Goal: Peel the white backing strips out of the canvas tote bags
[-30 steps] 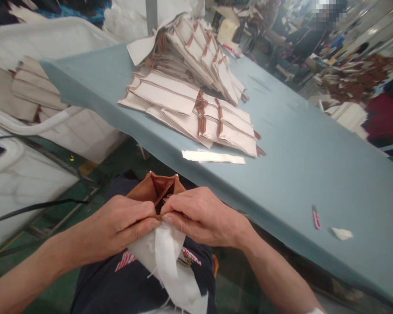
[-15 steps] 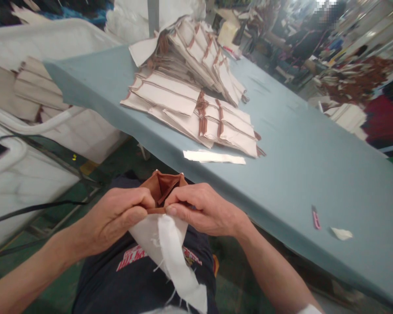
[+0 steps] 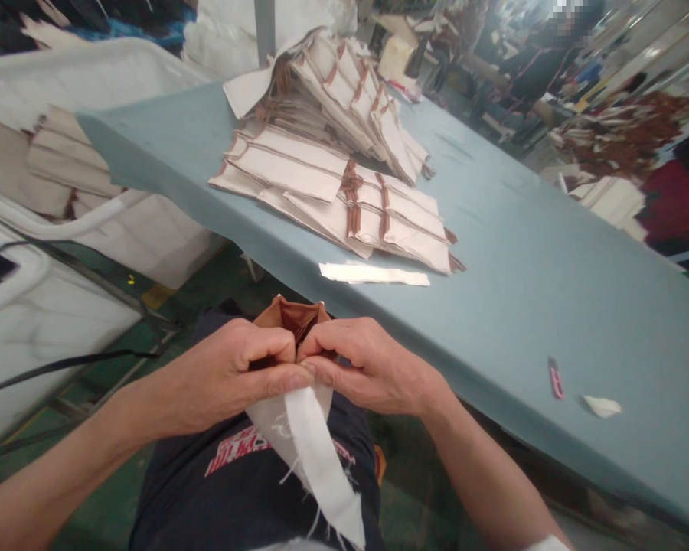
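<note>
Between my hands, over my lap, is a brown and off-white fabric piece [image 3: 275, 310] like a bag or pouch, its brown inside facing up. My left hand [image 3: 235, 375] is closed on its near edge, thumb and fingers pinched together. Beside it, my right hand [image 3: 356, 363] pinches the same edge, and the two thumbs touch. A white cloth strip [image 3: 324, 467] with frayed threads hangs down from below the thumbs. What lies under the fingertips is hidden.
A blue-covered table [image 3: 528, 306] bears stacked off-white fabric pieces with brown trim [image 3: 315, 164], white strips [image 3: 373, 274], a small pink-handled tool [image 3: 556, 379] and a white scrap [image 3: 602, 406]. White bins [image 3: 149, 222] stand at left. A person [image 3: 528, 76] is in the background.
My left hand has slid right along the fabric edge until its thumb meets the right one. The brown opening has narrowed. My right hand has barely moved.
</note>
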`<state>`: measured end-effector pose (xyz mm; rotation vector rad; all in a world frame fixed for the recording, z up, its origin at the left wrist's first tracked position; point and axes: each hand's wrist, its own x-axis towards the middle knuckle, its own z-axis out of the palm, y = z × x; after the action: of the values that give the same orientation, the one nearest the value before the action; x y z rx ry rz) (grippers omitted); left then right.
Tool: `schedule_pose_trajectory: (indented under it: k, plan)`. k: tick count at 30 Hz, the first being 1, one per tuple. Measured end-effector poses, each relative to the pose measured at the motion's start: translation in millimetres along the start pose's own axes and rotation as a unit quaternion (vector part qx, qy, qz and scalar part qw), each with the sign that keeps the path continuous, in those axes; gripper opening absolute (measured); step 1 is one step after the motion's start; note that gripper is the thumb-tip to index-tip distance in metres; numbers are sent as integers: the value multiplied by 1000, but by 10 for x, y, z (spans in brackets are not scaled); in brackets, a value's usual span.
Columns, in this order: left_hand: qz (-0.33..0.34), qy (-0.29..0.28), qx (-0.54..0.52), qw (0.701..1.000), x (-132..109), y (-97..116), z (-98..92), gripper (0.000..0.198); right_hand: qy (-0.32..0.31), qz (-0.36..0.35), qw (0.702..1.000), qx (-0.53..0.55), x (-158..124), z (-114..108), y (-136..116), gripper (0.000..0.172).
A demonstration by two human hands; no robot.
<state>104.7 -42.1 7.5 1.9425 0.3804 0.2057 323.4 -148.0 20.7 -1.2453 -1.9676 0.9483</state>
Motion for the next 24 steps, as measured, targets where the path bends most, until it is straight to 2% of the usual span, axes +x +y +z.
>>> schedule_pose_trajectory:
  k: [3, 6, 10, 13, 17, 21, 24]
  plan:
    - [7, -24, -1, 1000, 36, 59, 2, 43, 11, 14, 1000, 13, -25, -21, -12, 29]
    - [20, -18, -25, 999, 54, 156, 41, 43, 1, 53, 994, 98, -35, -38, -15, 40]
    - [-9, -10, -161, 987, 31, 200, 133, 58, -45, 96, 954, 282, 8, -36, -9, 55]
    - [-39, -2, -280, 959, -14, 108, 202, 71, -50, 97, 930, 352, 75, -9, -26, 55]
    - [-50, 36, -385, 921, -56, -31, 271, 75, -5, 89, 928, 362, 140, 75, -85, 46]
    - [-66, 67, -439, 894, -57, -22, 332, 80, 38, 66, 936, 343, 123, 197, -86, 35]
    - [-80, 81, -440, 891, -60, 10, 383, 81, 39, 50, 942, 329, 90, 239, -32, 36]
